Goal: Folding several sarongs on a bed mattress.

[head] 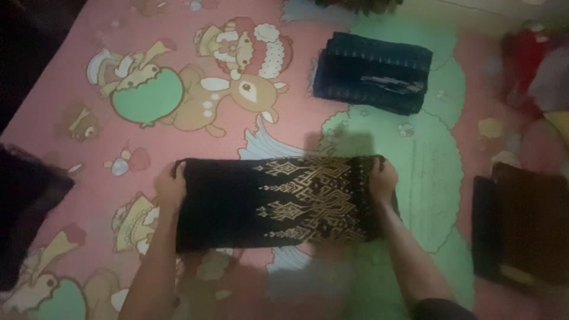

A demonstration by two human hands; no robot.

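Observation:
A black cloth (pixel 237 204) with a gold geometric pattern on its right half lies stretched flat across the cartoon-printed sheet (pixel 195 112). My left hand (pixel 170 185) grips the cloth's upper left corner. My right hand (pixel 382 178) grips its upper right corner. Both forearms reach in from the bottom of the view, one at each end of the cloth.
A folded dark blue cloth (pixel 372 72) lies further back, right of centre. A dark brown folded cloth (pixel 521 228) sits at the right edge. A black fabric mass (pixel 24 207) is at the left edge. Red and yellow items (pixel 536 65) are blurred at the top right.

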